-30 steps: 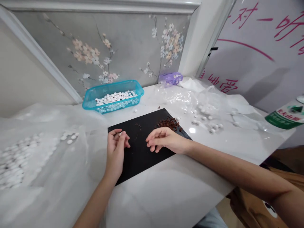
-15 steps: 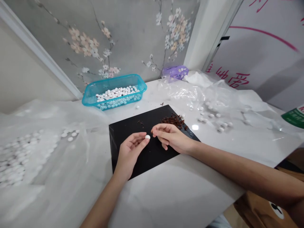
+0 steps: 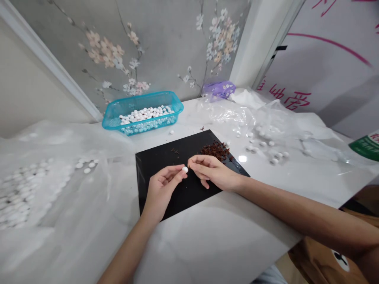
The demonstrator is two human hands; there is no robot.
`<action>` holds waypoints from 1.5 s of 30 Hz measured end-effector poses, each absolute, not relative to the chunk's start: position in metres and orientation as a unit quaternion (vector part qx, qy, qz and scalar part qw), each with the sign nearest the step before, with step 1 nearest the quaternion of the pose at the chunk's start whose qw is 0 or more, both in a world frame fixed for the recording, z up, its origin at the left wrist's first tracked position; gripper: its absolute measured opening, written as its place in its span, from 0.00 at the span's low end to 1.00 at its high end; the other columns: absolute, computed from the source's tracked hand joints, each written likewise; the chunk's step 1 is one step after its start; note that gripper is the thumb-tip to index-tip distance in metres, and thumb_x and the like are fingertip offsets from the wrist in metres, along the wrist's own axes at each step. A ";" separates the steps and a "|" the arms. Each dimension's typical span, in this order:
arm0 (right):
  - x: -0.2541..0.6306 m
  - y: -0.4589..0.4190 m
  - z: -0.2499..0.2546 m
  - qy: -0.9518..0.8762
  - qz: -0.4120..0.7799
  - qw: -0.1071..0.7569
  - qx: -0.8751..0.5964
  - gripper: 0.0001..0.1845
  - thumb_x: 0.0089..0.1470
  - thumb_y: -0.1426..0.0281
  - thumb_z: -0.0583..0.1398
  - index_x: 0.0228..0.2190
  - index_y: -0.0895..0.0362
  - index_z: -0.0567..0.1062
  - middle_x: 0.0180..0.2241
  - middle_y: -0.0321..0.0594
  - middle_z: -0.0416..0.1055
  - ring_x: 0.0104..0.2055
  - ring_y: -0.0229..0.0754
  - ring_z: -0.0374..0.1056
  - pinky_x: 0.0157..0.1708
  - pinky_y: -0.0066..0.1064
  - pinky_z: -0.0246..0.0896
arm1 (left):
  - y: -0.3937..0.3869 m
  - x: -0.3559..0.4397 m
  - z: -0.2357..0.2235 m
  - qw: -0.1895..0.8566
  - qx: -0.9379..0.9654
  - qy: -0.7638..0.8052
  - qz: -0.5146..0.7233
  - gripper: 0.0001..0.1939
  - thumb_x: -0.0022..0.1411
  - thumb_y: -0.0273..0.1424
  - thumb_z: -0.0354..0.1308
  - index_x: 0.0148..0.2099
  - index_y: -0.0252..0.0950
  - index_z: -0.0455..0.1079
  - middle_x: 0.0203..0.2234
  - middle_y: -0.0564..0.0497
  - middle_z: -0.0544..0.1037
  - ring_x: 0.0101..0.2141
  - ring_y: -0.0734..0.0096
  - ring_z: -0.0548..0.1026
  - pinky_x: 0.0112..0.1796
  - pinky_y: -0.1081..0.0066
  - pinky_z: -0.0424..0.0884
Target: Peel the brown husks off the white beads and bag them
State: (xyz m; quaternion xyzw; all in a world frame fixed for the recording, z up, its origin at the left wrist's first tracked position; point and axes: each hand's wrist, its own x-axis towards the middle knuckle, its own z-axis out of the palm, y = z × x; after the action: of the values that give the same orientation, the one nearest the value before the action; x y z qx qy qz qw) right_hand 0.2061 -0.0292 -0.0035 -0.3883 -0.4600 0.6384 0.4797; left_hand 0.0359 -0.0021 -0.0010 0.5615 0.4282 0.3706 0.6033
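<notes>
Between the thumb and fingertips of my left hand [image 3: 164, 186] is a small white ball [image 3: 185, 169]. Close on its right, my right hand [image 3: 211, 170] is pinched, its fingertips almost at the ball. What those fingertips hold, if anything, is too small to make out. Both hands are above a black board [image 3: 174, 209]. Behind my right hand, a heap of dark reddish-brown bits [image 3: 215, 150] lies on the board's right corner, and a few thin brown scraps [image 3: 175, 150] lie farther left on it.
A blue plastic basket [image 3: 107, 125] of white balls stands at the back. Clear plastic sheeting [image 3: 89, 221] with many white balls covers the table's left. Loose white balls [image 3: 278, 156] and a clear bag [image 3: 227, 114] are on the right, near a purple packet [image 3: 219, 90].
My hands have come slightly closer together, and the right fingertips are now nearer the white ball. The left hand still grips it.
</notes>
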 end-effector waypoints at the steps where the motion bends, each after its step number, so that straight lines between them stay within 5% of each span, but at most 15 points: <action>1: 0.206 -0.029 -0.003 -0.463 0.637 0.479 -0.388 0.15 0.51 0.58 0.59 0.30 0.58 0.68 0.14 0.22 0.47 0.15 0.27 0.42 0.13 0.20 0.56 | -0.002 0.036 -0.001 0.603 0.562 0.428 0.370 0.10 0.50 0.35 0.64 0.37 0.37 0.76 0.30 0.50 0.80 0.33 0.71 0.76 0.39 0.72 0.71; 16: 0.206 -0.029 -0.005 -0.447 0.657 0.488 -0.359 0.13 0.47 0.62 0.63 0.29 0.58 0.69 0.16 0.25 0.55 0.16 0.27 0.49 0.14 0.20 0.58 | -0.002 0.032 0.001 0.651 0.536 0.412 0.345 0.10 0.48 0.35 0.65 0.35 0.38 0.78 0.29 0.49 0.81 0.28 0.72 0.76 0.32 0.74 0.71; 22: 0.208 -0.030 -0.002 -0.443 0.666 0.478 -0.363 0.15 0.45 0.65 0.65 0.33 0.56 0.67 0.29 0.30 0.59 0.20 0.26 0.56 0.11 0.18 0.55 | -0.001 0.030 0.000 0.669 0.523 0.408 0.335 0.09 0.47 0.34 0.66 0.34 0.39 0.78 0.27 0.51 0.81 0.26 0.76 0.75 0.31 0.77 0.70; 25: 0.208 -0.028 -0.002 -0.426 0.685 0.482 -0.342 0.15 0.45 0.66 0.65 0.34 0.56 0.68 0.30 0.31 0.62 0.23 0.29 0.59 0.16 0.20 0.61 | -0.002 0.030 0.003 0.681 0.513 0.406 0.328 0.08 0.48 0.34 0.66 0.34 0.39 0.78 0.28 0.51 0.81 0.26 0.77 0.75 0.31 0.79 0.70; 31: 0.217 -0.022 -0.001 -0.222 0.825 0.472 -0.217 0.24 0.58 0.55 0.48 0.39 0.62 0.72 0.38 0.44 0.70 0.37 0.38 0.66 0.40 0.32 0.64 | 0.001 0.032 0.008 0.705 0.448 0.414 0.361 0.10 0.47 0.34 0.67 0.34 0.39 0.78 0.26 0.53 0.80 0.25 0.83 0.73 0.28 0.86 0.69; 42: 0.220 -0.023 0.001 -0.154 0.846 0.471 -0.200 0.32 0.62 0.57 0.39 0.40 0.66 0.73 0.36 0.47 0.73 0.33 0.38 0.67 0.38 0.32 0.63 | 0.006 0.029 0.005 0.732 0.424 0.387 0.366 0.08 0.49 0.33 0.66 0.34 0.38 0.78 0.27 0.54 0.79 0.24 0.86 0.70 0.28 0.87 0.69; 45: 0.220 -0.022 -0.001 -0.157 0.844 0.472 -0.200 0.31 0.62 0.57 0.40 0.40 0.66 0.73 0.29 0.43 0.73 0.30 0.36 0.67 0.35 0.30 0.64 | 0.005 0.029 0.007 0.733 0.426 0.386 0.363 0.08 0.49 0.33 0.66 0.34 0.38 0.78 0.27 0.54 0.79 0.23 0.86 0.70 0.28 0.87 0.68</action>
State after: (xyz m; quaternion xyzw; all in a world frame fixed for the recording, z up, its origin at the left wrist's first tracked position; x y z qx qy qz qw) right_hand 0.2199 -0.0220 -0.0010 -0.1997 -0.1573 0.8442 0.4720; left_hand 0.0292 0.0048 0.0070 0.4257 0.3864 0.3627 0.7334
